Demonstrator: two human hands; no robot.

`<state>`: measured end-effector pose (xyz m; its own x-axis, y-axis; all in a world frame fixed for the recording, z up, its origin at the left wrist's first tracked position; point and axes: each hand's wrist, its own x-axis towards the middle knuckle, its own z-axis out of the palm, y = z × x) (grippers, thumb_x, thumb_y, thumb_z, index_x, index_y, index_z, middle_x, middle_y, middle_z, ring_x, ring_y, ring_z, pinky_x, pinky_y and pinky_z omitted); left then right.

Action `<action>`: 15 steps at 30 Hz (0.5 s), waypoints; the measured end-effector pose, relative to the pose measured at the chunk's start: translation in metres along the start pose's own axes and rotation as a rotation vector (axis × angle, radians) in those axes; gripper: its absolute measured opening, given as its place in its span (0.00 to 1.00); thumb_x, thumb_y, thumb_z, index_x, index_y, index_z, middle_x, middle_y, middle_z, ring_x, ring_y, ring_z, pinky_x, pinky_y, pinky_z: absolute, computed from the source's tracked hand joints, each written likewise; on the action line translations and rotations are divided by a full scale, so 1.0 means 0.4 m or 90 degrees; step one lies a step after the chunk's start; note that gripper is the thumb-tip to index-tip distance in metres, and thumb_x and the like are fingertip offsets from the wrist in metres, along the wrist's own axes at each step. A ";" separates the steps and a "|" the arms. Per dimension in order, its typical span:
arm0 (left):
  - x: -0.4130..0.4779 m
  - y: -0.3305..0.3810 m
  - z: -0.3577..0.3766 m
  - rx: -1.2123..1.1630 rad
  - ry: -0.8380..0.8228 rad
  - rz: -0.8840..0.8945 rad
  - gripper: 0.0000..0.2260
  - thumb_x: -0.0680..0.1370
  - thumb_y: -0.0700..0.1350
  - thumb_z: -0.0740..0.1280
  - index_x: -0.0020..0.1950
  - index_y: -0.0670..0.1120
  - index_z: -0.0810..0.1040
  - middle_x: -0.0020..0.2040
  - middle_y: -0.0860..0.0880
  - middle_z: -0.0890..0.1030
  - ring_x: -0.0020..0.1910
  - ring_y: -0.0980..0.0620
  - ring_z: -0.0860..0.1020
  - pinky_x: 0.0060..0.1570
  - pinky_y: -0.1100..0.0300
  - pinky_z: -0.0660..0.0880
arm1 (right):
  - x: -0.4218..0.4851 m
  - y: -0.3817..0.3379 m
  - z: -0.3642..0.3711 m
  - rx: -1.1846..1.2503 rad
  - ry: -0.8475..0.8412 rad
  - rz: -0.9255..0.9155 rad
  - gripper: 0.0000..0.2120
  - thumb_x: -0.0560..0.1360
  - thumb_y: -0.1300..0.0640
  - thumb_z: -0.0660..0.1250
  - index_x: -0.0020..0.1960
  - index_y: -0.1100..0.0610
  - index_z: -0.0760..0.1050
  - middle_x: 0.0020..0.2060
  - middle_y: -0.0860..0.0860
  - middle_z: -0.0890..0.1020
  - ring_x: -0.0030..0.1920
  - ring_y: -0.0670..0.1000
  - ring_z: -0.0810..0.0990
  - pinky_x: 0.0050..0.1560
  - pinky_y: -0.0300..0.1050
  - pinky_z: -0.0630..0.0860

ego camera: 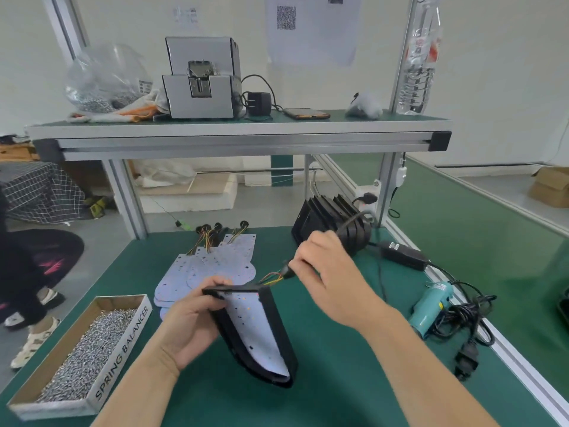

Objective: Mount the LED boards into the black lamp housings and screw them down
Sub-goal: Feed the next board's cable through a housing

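Observation:
My left hand (187,325) grips a black lamp housing (274,331) by its left edge, tilted up above the green table. A white LED board (255,328) lies inside it. Coloured wires (272,278) run out of the housing's top corner to a black connector (288,270), which my right hand (326,269) pinches. Behind them a pile of white LED boards (212,266) with wire tails lies flat on the table. A row of empty black housings (332,223) stands at the back right.
A cardboard box (123,343) of silver screws sits at the front left. A teal electric screwdriver (431,306) with tangled cable and a black power adapter (403,255) lie at the right. A screw feeder machine (201,84) stands on the upper shelf. A person crouches at far left.

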<state>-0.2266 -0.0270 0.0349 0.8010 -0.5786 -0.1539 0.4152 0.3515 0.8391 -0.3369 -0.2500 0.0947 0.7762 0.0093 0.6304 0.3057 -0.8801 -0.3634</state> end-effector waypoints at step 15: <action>-0.062 0.114 0.190 1.094 -0.195 0.348 0.20 0.77 0.44 0.60 0.69 0.52 0.69 0.56 0.57 0.79 0.55 0.59 0.74 0.69 0.59 0.61 | 0.003 -0.107 0.084 0.090 -0.111 0.092 0.09 0.82 0.56 0.59 0.43 0.56 0.72 0.41 0.50 0.74 0.45 0.54 0.71 0.50 0.54 0.71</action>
<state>-0.2605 -0.0526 0.1167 0.4990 -0.8397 0.2143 -0.8458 -0.4180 0.3315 -0.3306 -0.1965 0.0879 0.8970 -0.0199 0.4416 0.2489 -0.8027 -0.5419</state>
